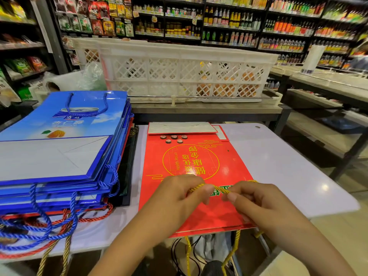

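A flat red paper gift bag point(191, 162) with yellow print lies on the white table point(282, 160), its open end toward me. Both hands hover over its near half. My left hand point(179, 194) and my right hand point(256, 198) each pinch the yellow rope handle point(220, 189), which stretches taut between them above the bag. A second yellow rope handle point(235, 248) hangs off the table's front edge below the bag.
A tall stack of flat blue gift bags point(59, 140) lies at the left, with blue, red and gold rope handles spilling over the table edge. A white lattice crate point(175, 70) stands behind on a counter. Store shelves fill the background. An aisle opens at the right.
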Available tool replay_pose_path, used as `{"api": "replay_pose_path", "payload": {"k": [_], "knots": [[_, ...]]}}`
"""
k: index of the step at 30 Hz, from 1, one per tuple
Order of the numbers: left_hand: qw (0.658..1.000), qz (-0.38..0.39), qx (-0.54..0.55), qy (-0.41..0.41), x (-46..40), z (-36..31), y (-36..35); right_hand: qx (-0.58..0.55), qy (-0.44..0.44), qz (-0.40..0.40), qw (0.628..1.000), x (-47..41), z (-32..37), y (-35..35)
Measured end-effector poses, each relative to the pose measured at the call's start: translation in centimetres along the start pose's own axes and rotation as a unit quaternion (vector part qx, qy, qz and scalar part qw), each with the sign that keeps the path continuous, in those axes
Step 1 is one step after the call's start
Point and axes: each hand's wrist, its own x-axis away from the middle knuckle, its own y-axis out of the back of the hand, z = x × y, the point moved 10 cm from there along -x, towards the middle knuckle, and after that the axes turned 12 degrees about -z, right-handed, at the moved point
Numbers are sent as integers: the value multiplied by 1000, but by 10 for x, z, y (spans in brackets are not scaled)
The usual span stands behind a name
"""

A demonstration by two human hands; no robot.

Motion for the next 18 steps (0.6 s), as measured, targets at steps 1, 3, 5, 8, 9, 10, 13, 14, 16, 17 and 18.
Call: {"api": "replay_pose_path", "payload": {"k": [1,3,5,8,9,10,13,14,16,17,18], "knots": [[999,-23,29,15,-3,2,7,-10,-11,-2,1000,1,-2,2],[993,-87,63,49,-8,10,24,-32,-32,-5,999,1,-6,7],[984,-139,70,81,-13,19,38,-33,-36,-2,999,1,-8,10],[974,-181,68,117,-18,32,47,-16,-32,3,999,-1,-10,10],[972,-190,67,122,-20,35,48,-19,-37,0,999,-1,-12,11],[970,-199,63,123,-21,39,49,-22,-43,-2,999,-2,-14,12],[966,-217,47,131,-22,48,52,-40,-58,4,997,-1,-18,12],[965,-218,42,139,-23,50,52,-52,-66,7,996,-1,-21,12],[967,-210,8,144,-22,53,50,-60,-79,8,995,0,-26,13],[970,-202,-43,131,-21,53,49,-52,-83,6,995,0,-28,15],[967,-198,-129,100,-20,49,49,-42,-85,0,996,0,-30,17]]}}
